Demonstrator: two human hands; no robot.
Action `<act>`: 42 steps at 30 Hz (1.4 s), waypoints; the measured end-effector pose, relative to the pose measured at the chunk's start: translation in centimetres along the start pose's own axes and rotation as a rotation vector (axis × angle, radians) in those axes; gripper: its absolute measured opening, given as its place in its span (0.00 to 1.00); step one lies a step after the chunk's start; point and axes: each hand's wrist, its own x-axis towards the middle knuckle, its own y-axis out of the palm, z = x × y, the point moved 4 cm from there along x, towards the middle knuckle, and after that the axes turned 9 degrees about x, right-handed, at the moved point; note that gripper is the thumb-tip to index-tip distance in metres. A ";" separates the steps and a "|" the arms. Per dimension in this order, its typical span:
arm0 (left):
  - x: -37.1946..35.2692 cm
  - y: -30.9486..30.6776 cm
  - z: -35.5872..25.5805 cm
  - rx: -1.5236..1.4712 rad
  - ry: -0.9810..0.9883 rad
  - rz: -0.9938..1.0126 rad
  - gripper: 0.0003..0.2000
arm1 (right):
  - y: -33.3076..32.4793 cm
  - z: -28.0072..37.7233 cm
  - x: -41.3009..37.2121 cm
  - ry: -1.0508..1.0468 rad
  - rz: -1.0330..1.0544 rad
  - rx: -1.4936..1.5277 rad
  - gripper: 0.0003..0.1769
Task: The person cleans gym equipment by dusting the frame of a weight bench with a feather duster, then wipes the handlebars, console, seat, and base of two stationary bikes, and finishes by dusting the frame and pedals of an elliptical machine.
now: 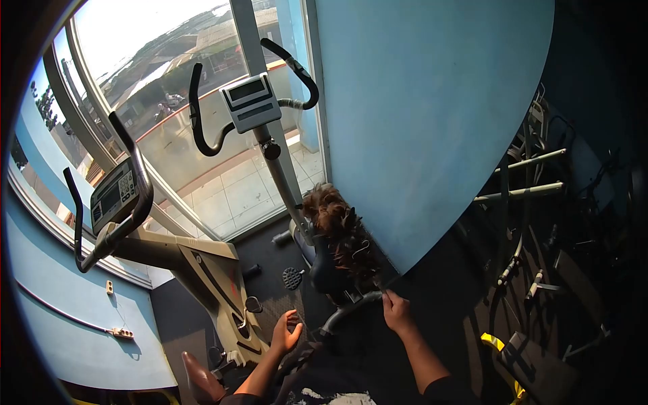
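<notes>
My right hand (397,310) is closed around the handle end of a brown feather duster (331,212). Its feathers lie against the lower part of an upright exercise bike (283,175), covering some of the frame and housing. Lower left of the duster, my left hand (289,332) hovers with fingers loosely bent and apart, holding nothing. A bike pedal (292,278) sits just above that hand. The bike's console (250,101) and curved handlebars rise towards the window.
A second, beige exercise bike (202,270) stands at the left, by the window and wall. A light blue panel (425,121) borders the bike on the right. Gym equipment with metal bars (520,196) and yellow parts (493,341) fills the shaded right side. A power strip (123,333) hangs on the left wall.
</notes>
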 end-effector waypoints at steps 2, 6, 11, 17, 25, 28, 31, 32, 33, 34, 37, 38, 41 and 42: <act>3.2 2.2 -0.9 -0.047 0.022 0.034 0.28 | -0.3 0.5 0.4 -0.060 -0.027 -0.018 0.11; 9.0 6.1 -1.4 -0.436 -0.117 0.086 0.33 | -1.1 -1.9 0.9 0.235 -0.060 -0.127 0.13; 12.9 5.5 -5.4 -1.538 -0.537 0.420 0.40 | -2.0 0.4 -2.0 -0.012 0.142 -0.165 0.11; 13.7 5.2 -3.9 -1.742 -0.601 0.362 0.44 | -2.8 -4.6 -3.8 -0.056 0.219 -0.261 0.10; 14.6 5.5 -6.0 -1.322 -0.611 0.030 0.40 | -4.7 -16.4 2.3 0.362 -0.013 -0.047 0.11; 16.7 5.7 -9.8 -0.492 -0.548 -0.090 0.31 | -4.0 -16.1 5.2 0.240 0.163 0.079 0.14; 20.2 7.1 -11.6 -0.252 -0.360 -0.100 0.36 | -2.7 -18.2 7.9 0.403 0.403 0.236 0.14; 21.7 7.4 -12.2 -0.145 -0.373 -0.103 0.39 | -2.3 -19.2 8.9 0.454 0.459 0.188 0.15; 23.0 7.7 -12.9 -0.039 -0.385 -0.106 0.41 | -1.8 -20.3 9.8 0.501 0.517 0.139 0.15; 24.3 8.3 -14.2 -0.030 -0.406 -0.113 0.41 | -1.5 -20.5 10.7 0.493 0.568 0.135 0.16; 25.5 9.3 -15.2 0.370 -0.532 -0.257 0.42 | 1.8 -23.0 10.2 0.362 0.679 0.315 0.16; 25.1 9.4 -15.1 0.419 -0.369 -0.317 0.42 | 2.7 -24.2 10.2 0.372 0.701 0.326 0.16; 24.3 9.1 -15.8 0.489 -0.138 -0.373 0.38 | 5.8 -26.7 10.9 0.470 0.661 0.146 0.15; 24.5 9.3 -16.2 0.639 -0.094 -0.309 0.35 | 7.0 -27.8 10.7 0.566 0.600 0.145 0.16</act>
